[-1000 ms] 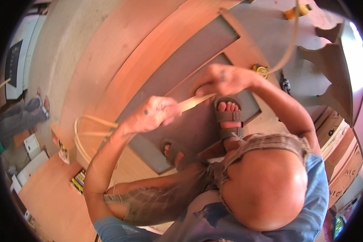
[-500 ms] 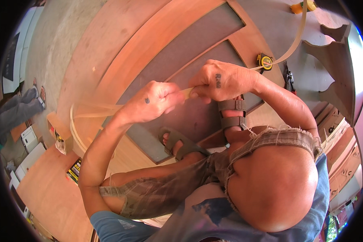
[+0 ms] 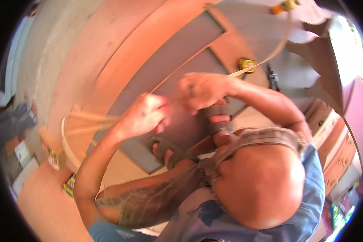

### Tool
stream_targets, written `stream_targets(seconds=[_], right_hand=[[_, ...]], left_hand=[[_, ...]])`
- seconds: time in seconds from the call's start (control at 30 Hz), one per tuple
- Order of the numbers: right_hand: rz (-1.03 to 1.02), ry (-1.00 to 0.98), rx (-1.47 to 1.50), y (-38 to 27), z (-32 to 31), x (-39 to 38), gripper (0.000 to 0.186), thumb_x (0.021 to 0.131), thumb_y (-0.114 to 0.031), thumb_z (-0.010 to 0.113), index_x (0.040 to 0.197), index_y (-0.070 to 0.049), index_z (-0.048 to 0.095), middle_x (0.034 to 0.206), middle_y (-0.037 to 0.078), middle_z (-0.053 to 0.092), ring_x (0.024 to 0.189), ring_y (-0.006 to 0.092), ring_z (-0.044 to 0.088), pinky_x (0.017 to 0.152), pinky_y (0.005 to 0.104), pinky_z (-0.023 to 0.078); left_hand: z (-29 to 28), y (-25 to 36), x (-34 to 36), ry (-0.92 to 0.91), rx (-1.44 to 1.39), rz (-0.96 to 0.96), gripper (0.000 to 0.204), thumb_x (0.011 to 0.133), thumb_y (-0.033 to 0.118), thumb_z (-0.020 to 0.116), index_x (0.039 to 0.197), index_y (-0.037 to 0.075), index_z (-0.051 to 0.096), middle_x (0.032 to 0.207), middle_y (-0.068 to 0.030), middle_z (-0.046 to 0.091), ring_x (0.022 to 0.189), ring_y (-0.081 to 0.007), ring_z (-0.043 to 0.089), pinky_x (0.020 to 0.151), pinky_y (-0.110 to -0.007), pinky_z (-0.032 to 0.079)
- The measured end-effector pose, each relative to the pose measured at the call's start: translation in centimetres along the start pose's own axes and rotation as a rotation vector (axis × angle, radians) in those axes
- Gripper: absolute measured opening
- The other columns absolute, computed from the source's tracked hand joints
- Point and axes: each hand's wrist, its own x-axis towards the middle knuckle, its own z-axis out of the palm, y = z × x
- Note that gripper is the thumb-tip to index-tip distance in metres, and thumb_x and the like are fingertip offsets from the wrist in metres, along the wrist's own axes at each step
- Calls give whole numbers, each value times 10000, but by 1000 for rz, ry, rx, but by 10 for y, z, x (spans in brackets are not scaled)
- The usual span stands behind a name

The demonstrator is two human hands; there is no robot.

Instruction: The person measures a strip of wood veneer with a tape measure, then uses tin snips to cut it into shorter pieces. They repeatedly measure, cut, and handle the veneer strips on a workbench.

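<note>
A long, thin, pale wood-coloured edging strip runs between my two hands. My left hand is closed on it in front of my knees. Farther right, my right hand is closed on the strip too, its fingers smeared by motion. Beyond my right wrist the strip curves away to the upper right. Past my left wrist, a loop of pale strip bends round beside my left forearm. The short stretch between my fists is blurred. Below them lies a flat wooden frame with grey openings.
A yellow and black tape measure and dark pliers lie at the right. Curved-edged panels stand beyond them, near stacked cartons. A yellow object sits at the top. A wooden board lies lower left.
Both fists have moved slightly down and to the left in the picture, still on the strip. The surroundings have shifted left as well, and the view is more blurred.
</note>
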Motion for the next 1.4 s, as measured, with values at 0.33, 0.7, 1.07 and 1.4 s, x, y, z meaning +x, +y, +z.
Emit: stream_targets(seconds=[0.33,0.7,1.07,1.4], right_hand=[[330,1509,-464,123,61,-114,666,826,-102,761,1418,-38,462,1373,209,523,1311,416,456,1091,481,381],[1324,851,-145,257,174,-260,1384,604,-718,808,1593,-65,92,1586,313,151,1460,510,164,1139,626,228],[906,1098,586,163,94,-239,820,625,-108,678,1413,-15,469,974,45,587,816,179,568,800,315,495],[244,328,1008,16,61,-84,799,599,-170,725,1354,-26,508,1048,52,582,963,160,573,904,334,515]], left_hand=[[-14,-4,8,174,-227,126,243,992,205,610,964,-29,672,647,-12,584,505,-40,451,444,-205,348],[-25,11,-5,124,-383,197,235,985,198,640,1000,-30,694,652,-31,617,482,-28,438,446,-187,341],[-53,14,-6,276,-360,299,241,1000,223,609,974,-5,683,663,-18,618,490,-27,449,462,-185,357],[-66,6,5,399,-371,317,253,988,236,633,1046,-2,695,673,-1,605,503,-23,443,451,-172,340]])
